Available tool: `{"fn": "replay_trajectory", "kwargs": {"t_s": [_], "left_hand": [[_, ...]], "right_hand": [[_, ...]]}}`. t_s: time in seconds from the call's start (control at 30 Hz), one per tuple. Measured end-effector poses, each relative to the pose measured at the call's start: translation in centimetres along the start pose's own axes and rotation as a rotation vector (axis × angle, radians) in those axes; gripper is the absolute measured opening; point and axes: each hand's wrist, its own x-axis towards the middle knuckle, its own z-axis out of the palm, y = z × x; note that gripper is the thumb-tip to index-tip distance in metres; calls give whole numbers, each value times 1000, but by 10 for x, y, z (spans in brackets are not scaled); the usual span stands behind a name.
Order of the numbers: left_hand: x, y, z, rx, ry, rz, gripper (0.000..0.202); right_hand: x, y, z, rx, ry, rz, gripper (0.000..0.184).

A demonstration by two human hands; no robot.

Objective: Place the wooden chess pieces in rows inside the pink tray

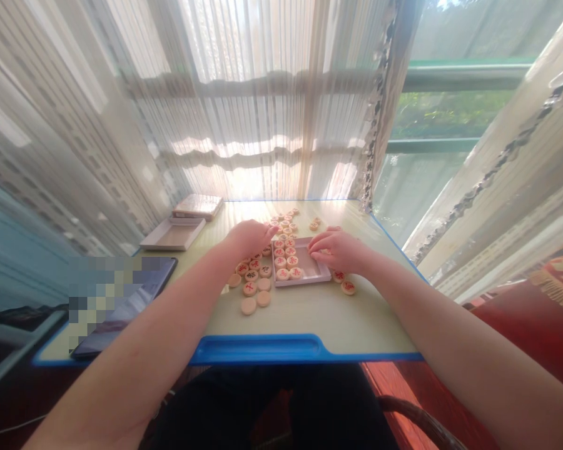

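Note:
A small white tray (315, 272) sits in the middle of a pale table (309, 319), with several round wooden chess pieces (287, 262) lined up in its left half. My left hand (251, 237) rests palm down over loose pieces just left of the tray, fingers curled towards a piece at the tray's top left corner. My right hand (338, 249) lies over the tray's right side, fingertips pinched together inside it; what they hold is hidden. More loose pieces (256, 289) lie left of the tray, and two (343, 281) lie at its right.
A scatter of pieces (288, 220) lies farther back. A white box lid (173, 234) and a box (197, 206) stand at the back left. A dark tablet (122, 306) lies at the near left. Sheer curtains (244, 112) surround the table, which has a blue rim (263, 350).

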Motion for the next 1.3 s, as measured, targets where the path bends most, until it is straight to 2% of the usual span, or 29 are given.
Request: {"fn": "replay_trajectory", "kwargs": {"t_s": [0.17,0.37,0.5,0.77,0.97,1.1,1.3], "left_hand": [[1,0,1,2,16,8,68],[0,-1,-1,-22,-18,1,67],[-2,0,-1,-51,0,-1,64],[-3,2,-4,-55,-7,-24,66],[-3,2,-4,-50,-3,-18,67],[-2,0,-2,-58,2,-2,67],[-1,-1,-1,-83,-14,-7,68]], "right_hand": [[1,5,4,14,29,28,22],[2,18,4,33,182,111,25],[5,17,8,-9,212,156,21],[13,-2,17,-71,149,332,21],[14,-1,16,-58,105,332,20],[13,0,18,-41,121,286,23],[15,3,20,-47,110,302,22]]}}
